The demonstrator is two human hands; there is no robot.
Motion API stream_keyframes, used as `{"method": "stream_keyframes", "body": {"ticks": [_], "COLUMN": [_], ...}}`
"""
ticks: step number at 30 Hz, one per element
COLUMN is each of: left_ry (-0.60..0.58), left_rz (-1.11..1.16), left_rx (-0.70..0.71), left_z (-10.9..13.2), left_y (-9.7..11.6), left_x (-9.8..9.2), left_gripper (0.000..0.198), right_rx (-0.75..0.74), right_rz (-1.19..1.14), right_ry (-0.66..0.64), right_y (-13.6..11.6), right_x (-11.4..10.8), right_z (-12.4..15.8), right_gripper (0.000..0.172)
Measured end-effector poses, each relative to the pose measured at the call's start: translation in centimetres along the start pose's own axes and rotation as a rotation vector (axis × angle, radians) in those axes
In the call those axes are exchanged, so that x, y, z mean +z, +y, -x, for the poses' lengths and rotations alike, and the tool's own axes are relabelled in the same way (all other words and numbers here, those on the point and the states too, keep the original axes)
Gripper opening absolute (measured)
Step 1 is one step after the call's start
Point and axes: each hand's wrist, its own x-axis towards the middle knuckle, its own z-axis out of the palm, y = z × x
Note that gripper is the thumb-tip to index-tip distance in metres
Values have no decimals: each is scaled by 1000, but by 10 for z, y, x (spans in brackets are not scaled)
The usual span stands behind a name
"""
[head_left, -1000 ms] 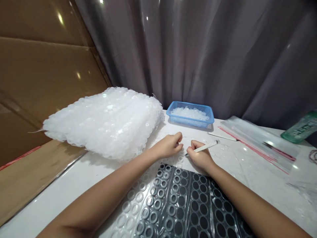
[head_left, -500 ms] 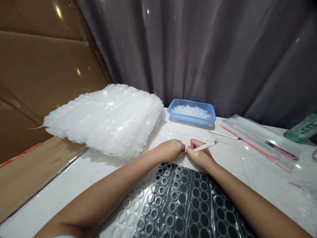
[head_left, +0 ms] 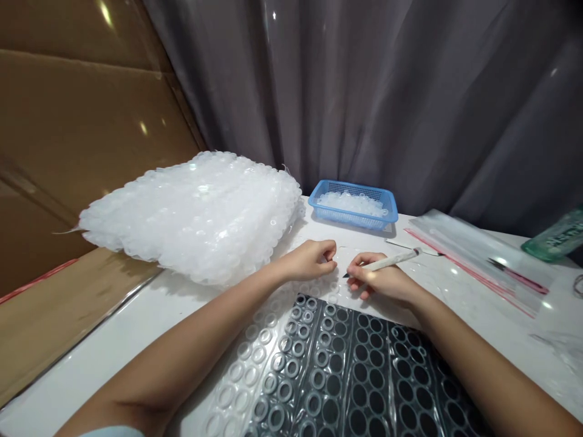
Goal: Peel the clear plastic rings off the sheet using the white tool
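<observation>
My right hand (head_left: 380, 280) grips a slim white pen-shaped tool (head_left: 394, 260) with a dark pointed tip, aimed left and down. Across a small gap, my left hand (head_left: 316, 260) is closed, its fingers curled toward the thumb; whatever they may pinch is hidden. Below both hands lies a black sheet (head_left: 339, 364) under clear plastic strips with rows of round shapes. On its left part sit several pale rings (head_left: 285, 388), while the round spots farther right show dark centres. More clear rings (head_left: 241, 370) lie on the white table beside my left forearm.
A bulky stack of translucent ring sheets (head_left: 195, 218) rises at the left, by a cardboard wall (head_left: 82, 109). Behind the hands stands a blue basket (head_left: 353, 220) with loose clear rings. Zip bags (head_left: 473, 255), pink-handled tweezers (head_left: 519, 277) and a green bottle (head_left: 555, 237) lie right.
My hands have moved apart from near contact. The left shifted slightly left and up; the right moved right with the white tool, whose dark tip now shows.
</observation>
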Motion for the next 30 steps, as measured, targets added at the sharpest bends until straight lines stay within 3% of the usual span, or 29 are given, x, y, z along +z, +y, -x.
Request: {"method": "stream_keyframes", "body": {"ticks": [3,7,10,16,30], "left_ry": [-93,-225,-218,-196,-223], "left_rz": [-88,-102,-143,-162,-158], "left_rx": [56,54,22,70,132], "left_z": [2,3,3,1,0], "left_y": [3,5,5,5,1], "left_x": [-3,0,6,13,17], "left_gripper": [9,11,14,16,17], "right_rx": [7,-70,-76,-68,-56], "right_rz": [-58,-79,21,101,168], "right_ry": [-92,32,145,258,245], "right_y": [2,18,26,32,32], "right_x": [-4,4,12,21,26], "right_z": [8,7,2,-2,0], "right_gripper": [29,32,35,26,23]}}
